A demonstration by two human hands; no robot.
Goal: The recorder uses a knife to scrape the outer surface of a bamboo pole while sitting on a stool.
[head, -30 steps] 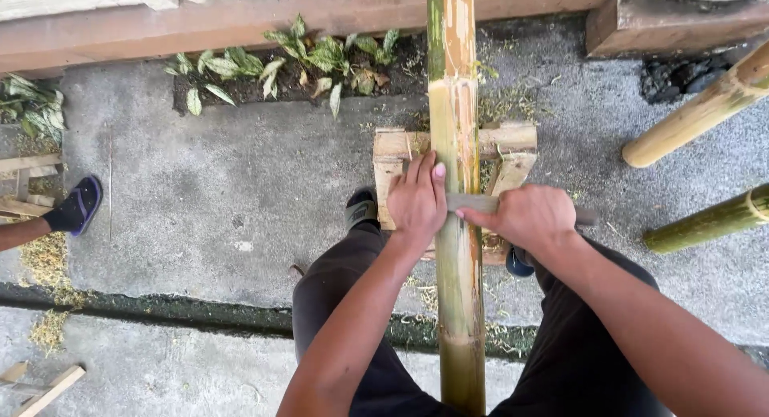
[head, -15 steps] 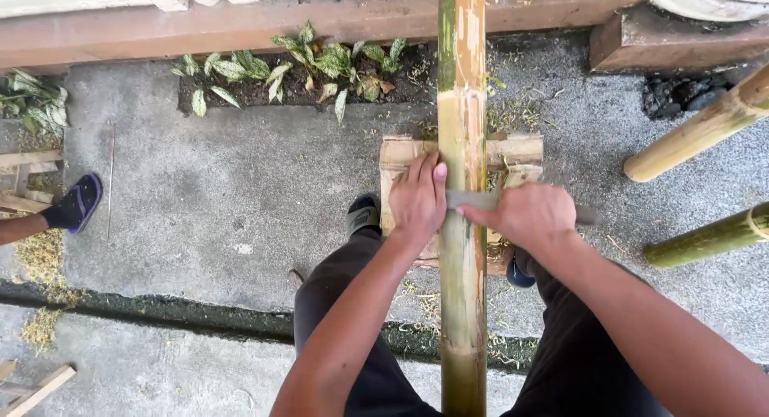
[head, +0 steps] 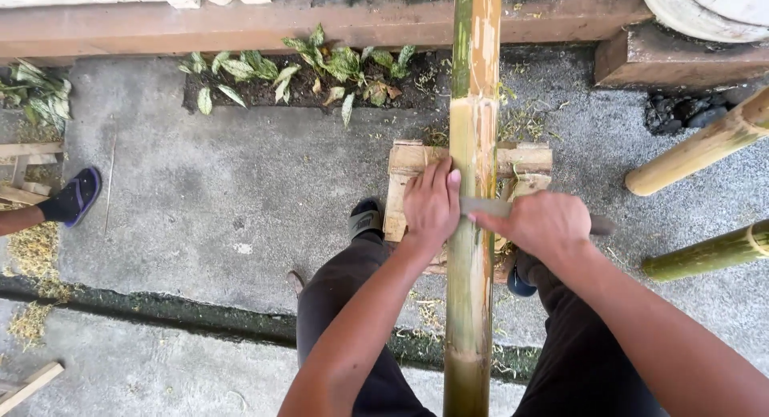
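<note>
We hold a long bamboo pole (head: 473, 225) that runs straight away from us between our knees, its green-and-tan length resting over a small wooden block stand (head: 525, 159) on the concrete ground (head: 200, 201). Our left hand (head: 431, 205) lies against the left side of the pole, fingers curled onto it with the thumb pressing at the spine of a flat grey blade (head: 485, 206). Our right hand (head: 545, 225) is closed in a fist around the blade's handle, whose dark end pokes out to the right of the knuckles; the blade lies crosswise over the pole, touching it. Our left foot in a dark sandal (head: 366, 218) stands just beside the wooden stand. Two more bamboo poles (head: 705, 149) lie at the right edge, well apart from the one we work. Beyond the stand a strip of soil carries small leafy plants (head: 320, 68) along a reddish wooden beam (head: 240, 28). At the far left another person's foot in a blue-edged sandal (head: 74, 197) rests near scattered shavings (head: 32, 253).
</note>
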